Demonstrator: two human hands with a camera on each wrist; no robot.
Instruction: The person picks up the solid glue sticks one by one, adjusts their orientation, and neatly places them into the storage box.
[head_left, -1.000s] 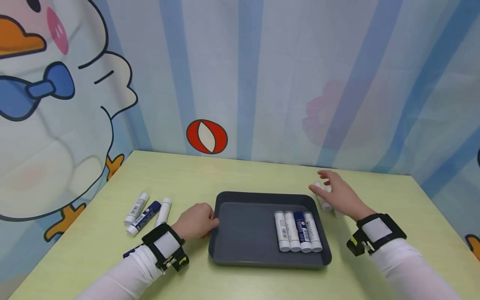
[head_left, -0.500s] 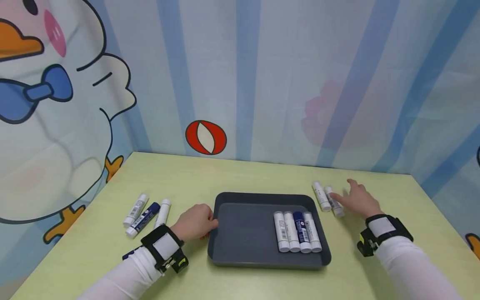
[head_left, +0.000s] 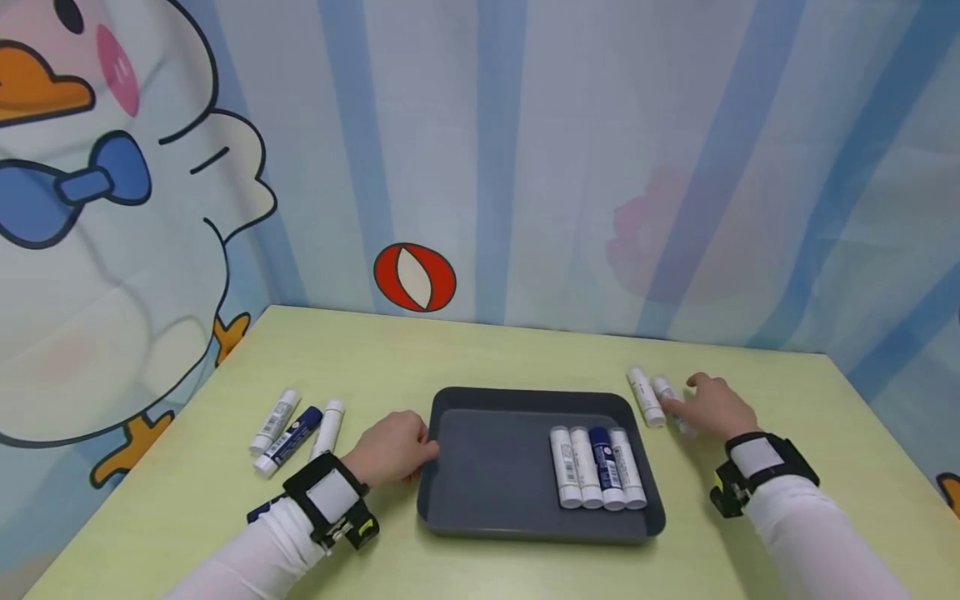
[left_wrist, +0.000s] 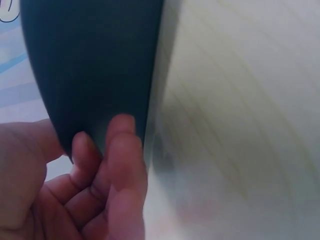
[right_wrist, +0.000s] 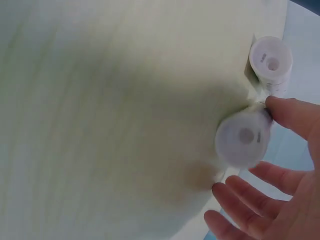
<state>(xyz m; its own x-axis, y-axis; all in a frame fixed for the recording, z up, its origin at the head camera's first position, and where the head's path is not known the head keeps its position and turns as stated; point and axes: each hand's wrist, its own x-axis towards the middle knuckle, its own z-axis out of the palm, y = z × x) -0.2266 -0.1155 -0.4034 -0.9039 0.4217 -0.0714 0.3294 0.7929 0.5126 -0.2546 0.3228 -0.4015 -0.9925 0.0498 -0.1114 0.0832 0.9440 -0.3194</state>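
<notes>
My left hand grips the left end of the dark grey tray; the left wrist view shows the thumb at the rim and fingertips against the tray's outer wall. At the right, my right hand pinches a white glue stick between thumb and index finger, the other fingers spread. Part of this stick is hidden by the hand in the head view. Beside it lies another white glue stick. Inside the tray, a row of white glue sticks and a blue glue stick fills the right side.
Left of the tray lie white glue sticks and a blue glue stick. One white glue stick is partly behind the left wrist, and a blue end shows beside the sleeve. A printed cloth backdrop rises behind the table.
My right hand has moved rightward off the nearer white glue stick, then down onto the one beside it, its thumb and index finger closing on it. The left hand and tray stay put.
</notes>
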